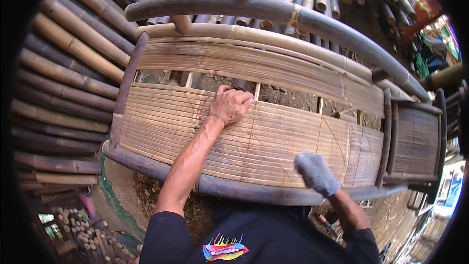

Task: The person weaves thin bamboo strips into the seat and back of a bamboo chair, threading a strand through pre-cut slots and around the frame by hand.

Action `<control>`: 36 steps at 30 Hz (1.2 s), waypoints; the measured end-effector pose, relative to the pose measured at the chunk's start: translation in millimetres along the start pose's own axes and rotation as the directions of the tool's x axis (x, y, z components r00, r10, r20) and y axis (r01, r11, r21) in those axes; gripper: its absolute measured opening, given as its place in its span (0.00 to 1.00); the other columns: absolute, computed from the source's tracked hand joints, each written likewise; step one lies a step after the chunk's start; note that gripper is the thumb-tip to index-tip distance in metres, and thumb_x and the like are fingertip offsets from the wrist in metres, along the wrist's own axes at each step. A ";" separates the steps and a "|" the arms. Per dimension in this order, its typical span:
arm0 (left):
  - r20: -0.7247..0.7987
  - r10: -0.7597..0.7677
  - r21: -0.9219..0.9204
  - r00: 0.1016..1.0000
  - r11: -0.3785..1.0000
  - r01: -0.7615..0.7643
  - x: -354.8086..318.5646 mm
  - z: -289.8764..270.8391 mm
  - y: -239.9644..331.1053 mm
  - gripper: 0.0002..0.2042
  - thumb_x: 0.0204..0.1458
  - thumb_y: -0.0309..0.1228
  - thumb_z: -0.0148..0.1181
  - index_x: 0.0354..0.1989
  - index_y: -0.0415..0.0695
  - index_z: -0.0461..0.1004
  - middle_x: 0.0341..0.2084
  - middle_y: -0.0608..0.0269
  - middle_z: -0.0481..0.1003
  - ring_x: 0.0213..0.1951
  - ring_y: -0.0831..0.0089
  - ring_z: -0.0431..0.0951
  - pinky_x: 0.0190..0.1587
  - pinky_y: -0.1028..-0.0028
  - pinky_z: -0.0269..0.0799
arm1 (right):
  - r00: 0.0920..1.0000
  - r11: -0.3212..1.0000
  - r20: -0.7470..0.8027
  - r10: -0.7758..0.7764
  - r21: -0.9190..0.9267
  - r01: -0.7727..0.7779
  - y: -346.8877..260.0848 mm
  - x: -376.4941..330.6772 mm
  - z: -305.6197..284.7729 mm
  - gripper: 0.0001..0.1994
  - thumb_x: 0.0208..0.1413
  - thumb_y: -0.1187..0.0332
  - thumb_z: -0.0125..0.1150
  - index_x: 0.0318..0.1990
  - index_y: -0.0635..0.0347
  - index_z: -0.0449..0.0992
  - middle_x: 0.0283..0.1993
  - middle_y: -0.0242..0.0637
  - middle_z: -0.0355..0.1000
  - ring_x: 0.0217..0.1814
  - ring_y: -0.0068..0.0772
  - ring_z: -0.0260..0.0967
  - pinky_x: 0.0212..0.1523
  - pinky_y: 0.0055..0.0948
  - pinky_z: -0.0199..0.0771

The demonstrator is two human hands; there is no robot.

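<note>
A bamboo bench (pixel 273 117) is set before stacked bamboo poles (pixel 68 68). Its slatted seat (pixel 166 127) is pressed near the back edge by the bare left hand (pixel 229 105), fingers curled. The gloved right hand (pixel 316 172) is closed above the front rail (pixel 244 190); whether anything is pinched cannot be told.

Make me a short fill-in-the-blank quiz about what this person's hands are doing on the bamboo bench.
The left hand is bare and rests on the bench's slatted ____.
The right hand wears a grey ____.
The bench is made of ____.
Poles are stacked on the person's ____ side.

Missing words: seat; glove; bamboo; left
</note>
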State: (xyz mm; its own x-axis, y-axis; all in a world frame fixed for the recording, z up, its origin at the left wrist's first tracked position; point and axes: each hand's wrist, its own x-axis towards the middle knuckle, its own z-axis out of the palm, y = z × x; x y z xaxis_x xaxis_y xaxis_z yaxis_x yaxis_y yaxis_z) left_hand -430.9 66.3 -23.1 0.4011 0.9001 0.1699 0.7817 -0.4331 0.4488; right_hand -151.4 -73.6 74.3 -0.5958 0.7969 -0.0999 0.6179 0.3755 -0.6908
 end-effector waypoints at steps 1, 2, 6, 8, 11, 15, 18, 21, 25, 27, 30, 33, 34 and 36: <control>0.000 0.016 0.009 1.000 1.000 -0.016 1.2 1.8 2.1 0.12 0.63 0.42 0.52 0.40 0.52 0.81 0.32 0.65 0.82 0.39 0.64 0.81 0.59 0.56 0.63 | 0.998 0.994 0.000 -0.057 0.091 0.057 0.0 1.0 8.7 0.08 0.59 0.68 0.51 0.30 0.61 0.68 0.25 0.47 0.67 0.30 0.52 0.67 0.31 0.42 0.68; 0.035 0.004 -0.005 0.999 1.000 -0.004 3.9 2.8 3.1 0.11 0.63 0.41 0.53 0.40 0.52 0.81 0.31 0.66 0.82 0.40 0.64 0.81 0.60 0.57 0.62 | 0.999 0.990 0.042 -0.021 0.143 0.014 2.8 5.3 9.4 0.06 0.57 0.69 0.53 0.31 0.61 0.68 0.26 0.47 0.67 0.30 0.52 0.68 0.31 0.42 0.69; -0.050 0.123 -0.080 0.991 0.989 -0.126 -5.7 0.3 -1.7 0.10 0.59 0.38 0.56 0.44 0.50 0.79 0.39 0.64 0.79 0.47 0.63 0.78 0.62 0.57 0.62 | 0.998 0.996 0.013 0.065 -0.062 -0.064 24.0 -8.7 -7.2 0.07 0.61 0.70 0.52 0.35 0.64 0.73 0.28 0.44 0.69 0.30 0.42 0.72 0.31 0.36 0.75; -0.069 0.211 -0.136 0.975 0.966 -0.218 -19.0 -6.7 1.1 0.12 0.57 0.34 0.58 0.48 0.47 0.78 0.48 0.59 0.76 0.55 0.59 0.74 0.65 0.56 0.62 | 0.756 0.596 0.007 0.655 0.610 -0.522 23.2 -8.6 -18.1 0.16 0.65 0.60 0.53 0.46 0.66 0.77 0.34 0.39 0.76 0.24 0.24 0.73 0.28 0.26 0.76; 0.139 0.303 -0.117 0.943 0.950 -0.288 -57.5 -29.7 16.2 0.23 0.50 0.31 0.61 0.57 0.43 0.73 0.61 0.54 0.68 0.65 0.55 0.65 0.70 0.53 0.59 | 0.580 0.664 -0.449 0.679 0.712 -0.227 77.5 -45.4 -24.1 0.14 0.65 0.61 0.52 0.44 0.61 0.79 0.32 0.39 0.76 0.31 0.29 0.75 0.38 0.31 0.76; 0.240 0.290 0.013 0.926 0.953 -0.302 -106.5 -46.0 23.4 0.32 0.46 0.35 0.66 0.63 0.45 0.69 0.65 0.55 0.64 0.70 0.54 0.59 0.72 0.51 0.54 | 0.505 0.498 -0.804 0.315 -0.313 -0.809 114.3 -123.2 -59.0 0.19 0.63 0.58 0.59 0.55 0.62 0.74 0.55 0.49 0.73 0.61 0.48 0.68 0.62 0.45 0.67; 0.197 0.275 -0.006 0.941 0.960 -0.280 -126.3 -45.0 29.3 0.32 0.47 0.38 0.67 0.63 0.45 0.69 0.66 0.55 0.64 0.70 0.53 0.58 0.73 0.50 0.52 | 0.590 0.634 -0.808 0.009 -0.451 -0.628 52.7 -98.4 -14.4 0.31 0.58 0.56 0.66 0.64 0.62 0.66 0.62 0.52 0.67 0.67 0.52 0.62 0.69 0.46 0.61; 0.147 0.248 0.011 0.958 0.968 -0.252 -128.0 -36.0 36.2 0.30 0.47 0.39 0.66 0.61 0.45 0.70 0.66 0.56 0.63 0.70 0.53 0.59 0.73 0.50 0.52 | 0.808 0.874 -0.580 0.103 -0.334 -0.352 -12.3 -58.3 62.3 0.34 0.53 0.52 0.71 0.63 0.59 0.67 0.63 0.52 0.66 0.67 0.57 0.61 0.68 0.50 0.60; 0.155 0.229 -0.030 0.961 0.973 -0.227 -127.4 -32.3 47.4 0.32 0.47 0.42 0.66 0.63 0.45 0.69 0.66 0.53 0.62 0.69 0.52 0.61 0.72 0.48 0.53 | 0.944 0.939 -0.308 0.116 -0.277 -0.205 -34.6 -22.3 104.0 0.22 0.58 0.55 0.66 0.52 0.63 0.74 0.49 0.49 0.72 0.55 0.49 0.70 0.58 0.45 0.69; 0.131 0.237 -0.008 0.963 0.971 -0.238 -130.0 -36.9 61.6 0.38 0.47 0.49 0.68 0.65 0.45 0.65 0.66 0.53 0.62 0.68 0.53 0.62 0.72 0.48 0.53 | 0.972 0.976 -0.095 0.215 0.043 -0.211 -41.4 -26.9 90.6 0.17 0.61 0.58 0.63 0.48 0.63 0.77 0.43 0.46 0.74 0.49 0.43 0.73 0.52 0.41 0.73; 0.024 0.287 0.057 0.958 0.956 -0.287 -130.6 -47.4 69.5 0.38 0.50 0.55 0.66 0.65 0.45 0.66 0.61 0.53 0.69 0.61 0.54 0.72 0.68 0.50 0.61 | 0.946 0.791 0.144 0.291 0.520 -0.323 -72.1 -89.0 1.1 0.11 0.63 0.63 0.61 0.43 0.61 0.81 0.37 0.39 0.75 0.38 0.32 0.74 0.39 0.33 0.75; -0.055 0.240 0.146 0.969 0.962 -0.230 -112.6 -65.7 46.9 0.26 0.58 0.48 0.61 0.60 0.44 0.70 0.49 0.54 0.77 0.49 0.56 0.80 0.57 0.57 0.76 | 0.889 0.791 -0.212 0.405 0.569 -0.225 -32.6 -141.6 -61.8 0.06 0.60 0.72 0.60 0.36 0.62 0.83 0.22 0.31 0.71 0.15 0.17 0.62 0.16 0.20 0.61; -0.214 0.209 0.122 0.954 0.975 -0.186 -101.0 -65.5 30.8 0.14 0.63 0.39 0.57 0.51 0.44 0.76 0.38 0.58 0.81 0.38 0.60 0.82 0.42 0.62 0.82 | 0.803 0.745 -0.394 0.447 0.661 -0.090 -28.2 -144.4 -79.4 0.06 0.60 0.73 0.60 0.35 0.63 0.81 0.17 0.28 0.66 0.13 0.16 0.58 0.14 0.21 0.58; -0.407 -0.009 0.005 0.913 1.000 0.012 -86.1 -87.0 -6.8 0.10 0.62 0.34 0.56 0.44 0.45 0.79 0.37 0.57 0.80 0.36 0.60 0.82 0.37 0.63 0.81 | 0.637 0.826 -0.615 0.464 0.561 -0.059 -7.3 -133.0 -108.6 0.07 0.62 0.67 0.59 0.37 0.62 0.77 0.15 0.25 0.61 0.12 0.14 0.53 0.14 0.21 0.53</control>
State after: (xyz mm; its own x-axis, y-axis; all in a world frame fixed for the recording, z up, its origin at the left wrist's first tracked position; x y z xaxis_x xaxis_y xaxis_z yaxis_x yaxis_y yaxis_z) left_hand -512.4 -4.1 35.5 0.1648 0.8452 0.5083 0.7886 -0.4225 0.4469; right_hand -21.0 -131.0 170.3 0.2227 0.9733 0.0564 0.2575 -0.0029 -0.9663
